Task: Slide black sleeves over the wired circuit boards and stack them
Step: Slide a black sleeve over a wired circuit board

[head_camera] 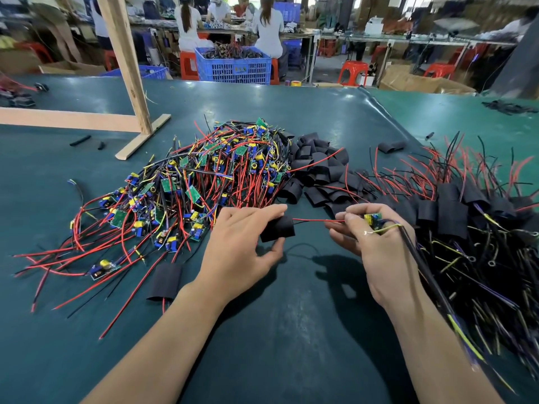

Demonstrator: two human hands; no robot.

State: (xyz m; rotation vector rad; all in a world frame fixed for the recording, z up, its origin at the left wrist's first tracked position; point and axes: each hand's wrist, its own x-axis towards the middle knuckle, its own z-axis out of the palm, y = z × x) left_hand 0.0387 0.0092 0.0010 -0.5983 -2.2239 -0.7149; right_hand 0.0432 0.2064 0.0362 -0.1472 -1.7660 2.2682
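My left hand pinches a black sleeve between fingers and thumb, just above the table. A red wire runs from the sleeve's right end to a small green circuit board that my right hand grips, with black and yellow leads trailing down past my wrist. The board sits outside the sleeve, about a hand's width to its right. A big heap of bare wired boards lies behind my left hand. Loose empty sleeves are piled behind the gap between my hands.
Sleeved boards with trailing wires are heaped at the right. One sleeved board lies alone near my left forearm. A wooden frame stands on the green table at back left. Beyond are a blue crate and seated people.
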